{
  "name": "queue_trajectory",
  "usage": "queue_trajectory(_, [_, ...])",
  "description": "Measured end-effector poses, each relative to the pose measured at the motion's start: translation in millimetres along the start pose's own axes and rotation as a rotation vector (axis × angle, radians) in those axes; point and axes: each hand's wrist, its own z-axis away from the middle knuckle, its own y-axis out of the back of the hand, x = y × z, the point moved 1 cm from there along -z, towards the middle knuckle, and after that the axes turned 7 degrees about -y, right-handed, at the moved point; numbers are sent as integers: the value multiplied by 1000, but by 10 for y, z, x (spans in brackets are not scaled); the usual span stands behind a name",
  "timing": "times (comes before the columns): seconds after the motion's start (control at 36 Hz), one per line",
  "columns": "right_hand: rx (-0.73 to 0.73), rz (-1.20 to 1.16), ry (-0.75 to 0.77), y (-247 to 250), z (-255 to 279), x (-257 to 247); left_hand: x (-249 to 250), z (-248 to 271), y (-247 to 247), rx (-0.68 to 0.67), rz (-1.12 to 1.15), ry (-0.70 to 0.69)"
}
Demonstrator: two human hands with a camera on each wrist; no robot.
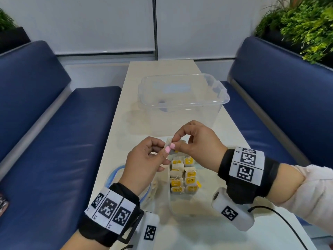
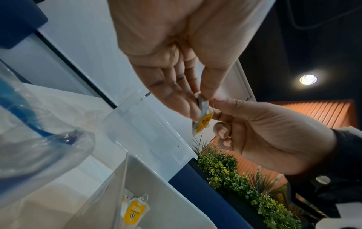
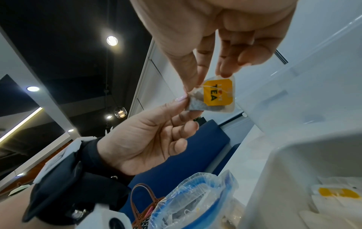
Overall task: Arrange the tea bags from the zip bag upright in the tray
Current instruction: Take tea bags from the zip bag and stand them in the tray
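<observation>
Near end of the clear tray [image 1: 170,204] is bare, so a hand can drop in there; the far half is packed with two rows of upright tea bags [image 1: 182,175]. Zip bag [image 1: 115,175] crowds the tray's left side. Big clear storage bin [image 1: 182,98] blocks the table [image 1: 225,237] beyond. A white cylinder [image 1: 232,210] with a cable sits just right of the tray.

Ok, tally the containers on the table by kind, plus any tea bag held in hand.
Clear plastic storage tub: 1
Tray: 1
Zip bag: 1
Tea bag pinched by left hand and right hand: 1
Total: 4
</observation>
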Motion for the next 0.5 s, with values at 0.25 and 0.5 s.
queue_trajectory(0.25, [-20, 5, 10, -42, 15, -23, 5, 12, 22, 4, -162, -12])
queue_trajectory(0.5, [-8, 73, 101, -64, 58, -53, -8, -24, 13, 7, -253, -40])
